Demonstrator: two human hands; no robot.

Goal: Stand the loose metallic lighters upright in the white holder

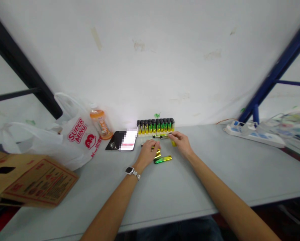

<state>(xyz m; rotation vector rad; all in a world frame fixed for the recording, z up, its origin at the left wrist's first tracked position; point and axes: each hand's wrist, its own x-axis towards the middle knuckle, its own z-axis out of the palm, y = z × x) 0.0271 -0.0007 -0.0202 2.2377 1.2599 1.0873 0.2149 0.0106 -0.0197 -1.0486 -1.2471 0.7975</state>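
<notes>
Rows of green and yellow lighters [158,127] with black tops stand upright in a pale tray near the wall. In front of the tray, a couple more lie flat on the table. My right hand [181,142] is closed beside the tray's right end, its thumb and fingers pinching a lighter whose yellow end [174,143] shows below them. Curled over several loose lighters, my left hand [148,152] has its fingers closed on one; the hand hides most of it. A single green and yellow lighter [163,159] lies just right of that hand.
A phone or tablet [112,141], partly blurred, lies left of the tray. Further left are an orange bottle [101,124], a white plastic bag [75,144] and a cardboard box [39,180]. At the right, a power strip [252,134] with cables rests near a blue post [278,70].
</notes>
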